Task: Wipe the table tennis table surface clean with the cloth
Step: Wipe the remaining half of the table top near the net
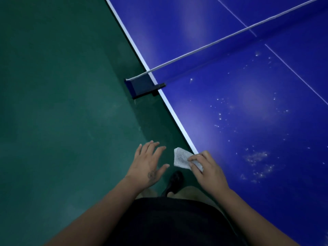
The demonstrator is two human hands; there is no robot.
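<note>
The blue table tennis table point(239, 107) fills the right side, with a white edge line running diagonally. White specks and dusty smears are scattered over its near half, thickest around the lower right. My right hand point(207, 169) pinches a small folded white cloth point(181, 158) just off the table's edge, above the floor. My left hand point(148, 162) hovers beside it over the floor with fingers spread and holds nothing.
The net point(230, 48) crosses the table, and its dark clamp post point(142, 85) sticks out past the edge. Green floor point(62, 103) lies to the left. A black shoe point(174, 181) and dark shorts show below my hands.
</note>
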